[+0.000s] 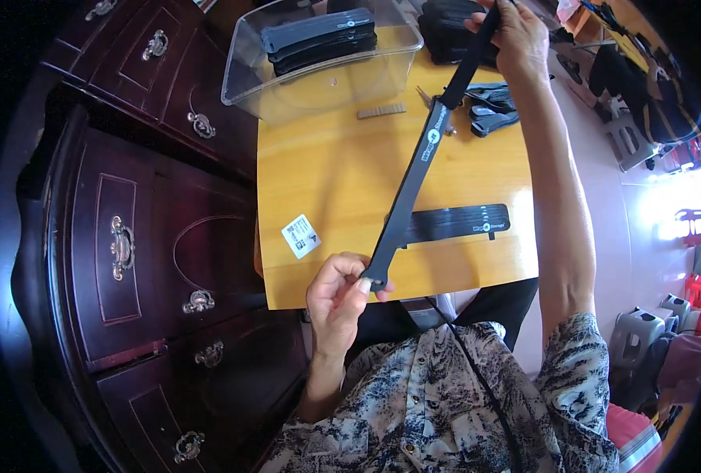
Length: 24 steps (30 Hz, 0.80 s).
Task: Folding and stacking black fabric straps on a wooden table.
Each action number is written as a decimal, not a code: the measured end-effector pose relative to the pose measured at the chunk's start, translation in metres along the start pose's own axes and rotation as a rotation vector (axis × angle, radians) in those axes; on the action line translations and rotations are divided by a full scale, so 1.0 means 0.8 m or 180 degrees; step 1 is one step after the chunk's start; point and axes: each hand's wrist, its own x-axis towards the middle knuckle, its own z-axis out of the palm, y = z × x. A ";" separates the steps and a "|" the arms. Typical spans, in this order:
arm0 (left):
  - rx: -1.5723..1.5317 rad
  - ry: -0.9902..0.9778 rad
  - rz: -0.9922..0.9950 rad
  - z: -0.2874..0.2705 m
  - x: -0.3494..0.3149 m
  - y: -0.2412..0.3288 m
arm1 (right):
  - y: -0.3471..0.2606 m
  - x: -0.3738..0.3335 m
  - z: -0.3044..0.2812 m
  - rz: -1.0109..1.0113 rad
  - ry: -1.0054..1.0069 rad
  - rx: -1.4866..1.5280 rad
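A long black storage strap (413,177) with white print stretches diagonally above the table. My left hand (339,299) pinches its lower end, where there is a small hole. Up at the top right, my right hand (520,39) is closed on the strap's other end and partly cut off by the picture's edge. Below the strap, a flat stack of similar black straps (457,223) lies near the table's front edge. A small bundle of dark folded straps (492,109) rests farther back, left of my right forearm.
A clear plastic bin (244,79) at the back left holds stacked black straps (319,39). More black straps (445,31) are piled beside it. On the yellow table (327,181) lie a white printed label (301,236) and a small grey strip (382,111). A dark wooden cabinet (161,197) borders the left.
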 end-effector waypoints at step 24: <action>0.0108 0.0824 -0.0751 -0.057 0.041 -0.053 | -0.099 -0.151 -0.143 -0.0464 -0.0277 -0.0985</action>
